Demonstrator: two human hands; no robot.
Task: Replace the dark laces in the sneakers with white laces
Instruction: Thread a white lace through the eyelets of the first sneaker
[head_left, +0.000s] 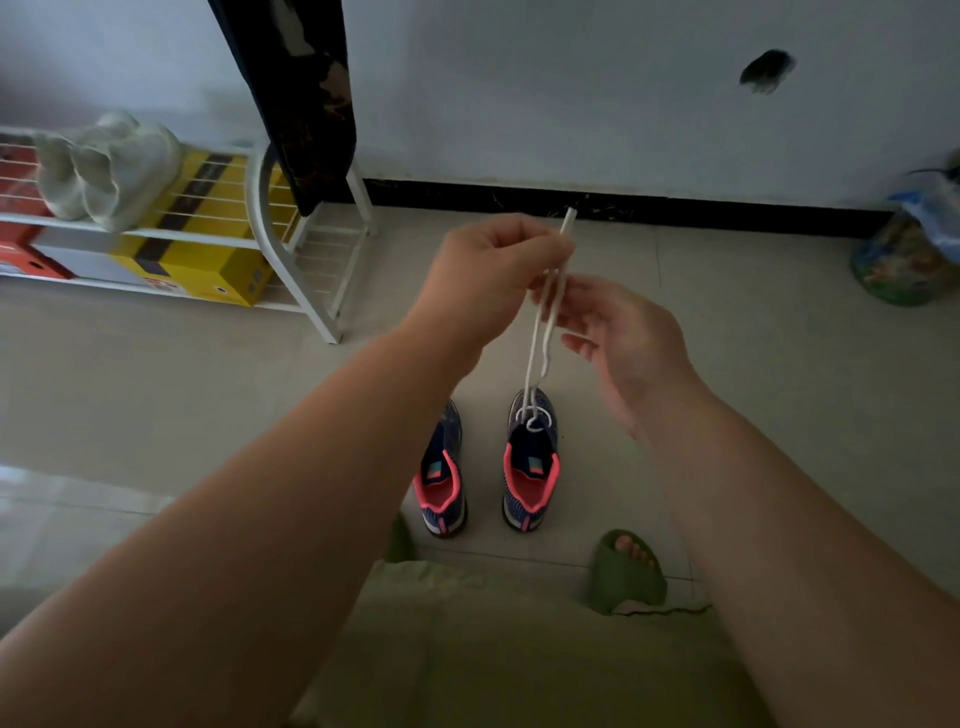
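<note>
My left hand (483, 275) pinches the white lace (545, 322), my right hand (618, 332) relaxed at its four o'clock above the right sneaker (530, 462).

Two hands: left (483, 280), right (623, 338). One white lace (545, 332). Two navy sneakers: left (441, 473), right (531, 462). Two green slippers (623, 577). One white rack (306, 260). Two yellow boxes (208, 270). One pale shoe pair (109, 166).
</note>
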